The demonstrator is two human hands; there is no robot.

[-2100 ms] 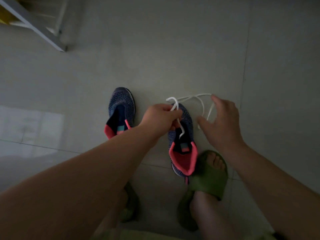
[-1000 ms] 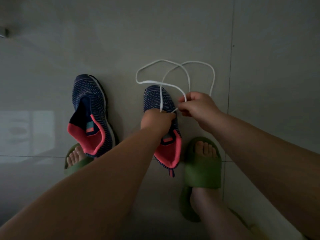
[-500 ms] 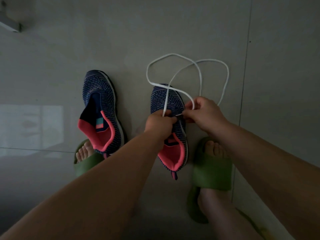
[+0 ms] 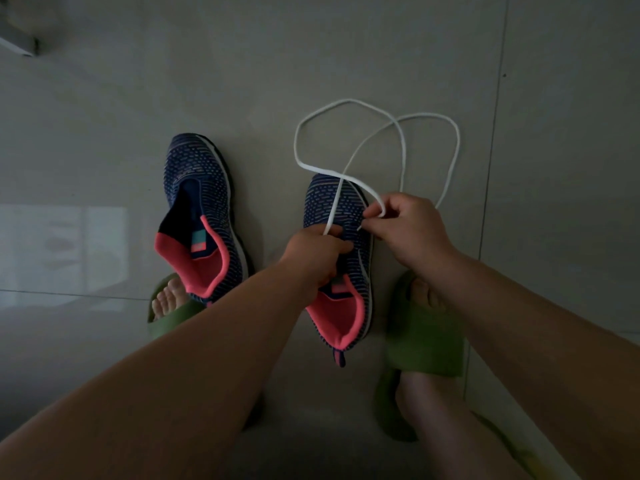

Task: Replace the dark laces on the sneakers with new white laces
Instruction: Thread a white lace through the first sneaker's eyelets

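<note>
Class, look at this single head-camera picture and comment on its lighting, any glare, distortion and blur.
Head view: the light is dim overall, so the white lace stands out against the grey floor; a pale window-like reflection glares off the floor tiles at the left; the wide lens stretches the forearms near the bottom edge; the green slipper looks slightly smeared, while the left sneaker stays fairly sharp.

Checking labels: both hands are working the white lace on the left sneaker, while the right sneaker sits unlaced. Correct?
Sides swapped. In the head view the left hand and right hand work the white lace on the right sneaker; the left sneaker sits unlaced and untouched.
</note>
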